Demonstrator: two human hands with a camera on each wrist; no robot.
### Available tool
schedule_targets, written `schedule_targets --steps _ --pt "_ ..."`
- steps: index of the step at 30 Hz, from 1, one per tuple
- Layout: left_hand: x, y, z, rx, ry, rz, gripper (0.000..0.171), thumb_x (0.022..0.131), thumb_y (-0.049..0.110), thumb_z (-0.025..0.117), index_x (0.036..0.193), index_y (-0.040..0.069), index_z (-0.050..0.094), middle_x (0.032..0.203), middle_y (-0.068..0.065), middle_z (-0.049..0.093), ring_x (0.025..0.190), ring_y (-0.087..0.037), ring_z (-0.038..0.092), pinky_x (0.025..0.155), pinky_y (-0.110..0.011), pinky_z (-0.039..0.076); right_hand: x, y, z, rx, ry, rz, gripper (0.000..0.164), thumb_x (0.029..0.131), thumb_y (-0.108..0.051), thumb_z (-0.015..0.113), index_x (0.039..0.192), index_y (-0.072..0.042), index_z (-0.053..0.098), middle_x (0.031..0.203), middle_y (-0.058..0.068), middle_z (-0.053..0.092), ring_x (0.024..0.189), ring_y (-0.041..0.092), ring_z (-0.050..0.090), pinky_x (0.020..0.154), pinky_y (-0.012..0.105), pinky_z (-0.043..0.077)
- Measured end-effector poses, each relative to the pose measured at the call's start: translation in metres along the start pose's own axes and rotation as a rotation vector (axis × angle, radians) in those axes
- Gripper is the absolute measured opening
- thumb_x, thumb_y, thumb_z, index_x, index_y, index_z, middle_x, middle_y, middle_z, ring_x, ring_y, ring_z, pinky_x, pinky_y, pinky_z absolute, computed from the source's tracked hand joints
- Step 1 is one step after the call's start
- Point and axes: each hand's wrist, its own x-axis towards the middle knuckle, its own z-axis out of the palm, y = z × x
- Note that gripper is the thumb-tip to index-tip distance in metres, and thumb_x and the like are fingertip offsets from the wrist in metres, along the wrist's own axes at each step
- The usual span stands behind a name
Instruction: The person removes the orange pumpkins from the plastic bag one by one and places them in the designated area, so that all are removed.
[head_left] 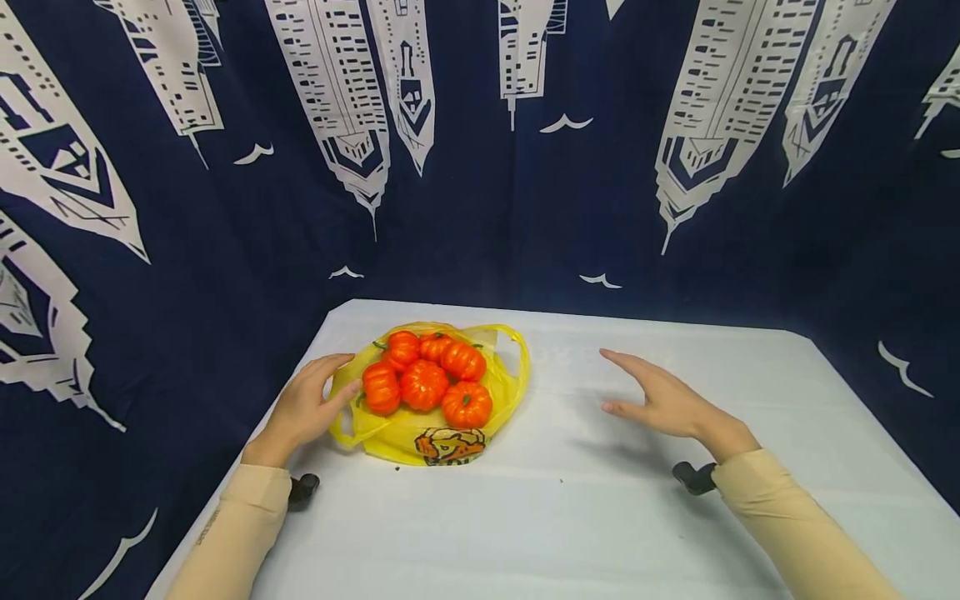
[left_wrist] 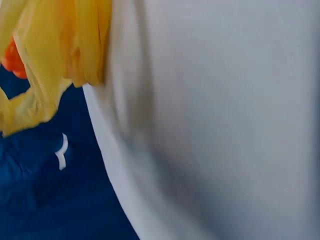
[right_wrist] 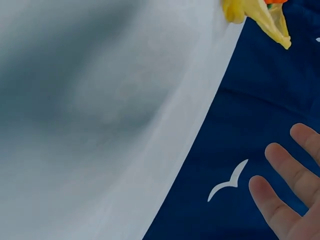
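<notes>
Several small orange pumpkins (head_left: 424, 386) sit bunched together on a yellow plastic bag (head_left: 420, 446) toward the left of the table. The bag's mouth is spread wide, a loop handle sticks out on its right, and a cartoon print shows on the near side. My left hand (head_left: 303, 404) is at the bag's left edge, fingers extended and thumb pointing toward the pumpkins; it holds nothing. Over the right half of the table hovers my right hand (head_left: 667, 404), empty, with fingers stretched out. Its spread fingers (right_wrist: 285, 170) also show in the right wrist view.
A white-covered table (head_left: 525, 533) carries the bag. Behind it hangs a dark blue cloth (head_left: 480, 217) printed with white buildings and birds. Small dark specks lie on the table in front of the bag. Black wrist-camera parts (head_left: 693, 477) show below both wrists.
</notes>
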Motion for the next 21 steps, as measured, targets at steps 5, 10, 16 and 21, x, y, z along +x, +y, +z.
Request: schedule_targets --steps 5,10,16,21 --pt "-0.002 -0.008 0.002 -0.031 0.059 -0.022 0.042 0.094 0.021 0.068 0.132 0.001 0.061 0.133 -0.02 0.063 0.124 -0.039 0.057 0.106 -0.056 0.042 0.006 -0.007 0.003 0.039 0.017 0.006 0.083 0.09 -0.049 0.071 0.155 -0.01 0.036 0.157 0.014 0.042 0.137 0.039 0.048 0.11 0.062 0.036" --pt "-0.003 -0.014 0.006 -0.088 0.105 -0.007 0.039 0.095 0.014 0.066 0.13 -0.003 0.061 0.13 -0.023 0.064 0.122 -0.041 0.058 0.104 -0.056 0.043 0.012 -0.017 0.006 0.091 0.021 -0.015 0.081 0.089 -0.043 0.074 0.153 -0.009 0.038 0.154 0.014 0.047 0.133 0.038 0.052 0.107 0.063 0.039" --pt "-0.005 -0.016 0.01 -0.152 0.121 -0.022 0.038 0.096 0.011 0.065 0.13 -0.006 0.06 0.13 -0.025 0.064 0.12 -0.043 0.058 0.1 -0.059 0.045 0.018 -0.025 0.01 0.131 0.023 -0.05 0.078 0.086 -0.038 0.078 0.15 -0.009 0.043 0.149 0.012 0.052 0.131 0.036 0.054 0.106 0.06 0.041" --pt "-0.007 -0.018 0.01 -0.181 0.099 -0.106 0.039 0.097 0.013 0.064 0.132 -0.005 0.059 0.132 -0.025 0.062 0.121 -0.044 0.055 0.097 -0.062 0.047 0.021 -0.031 0.013 0.165 0.029 -0.068 0.074 0.086 -0.037 0.078 0.147 -0.011 0.046 0.144 0.011 0.057 0.128 0.034 0.056 0.105 0.06 0.042"
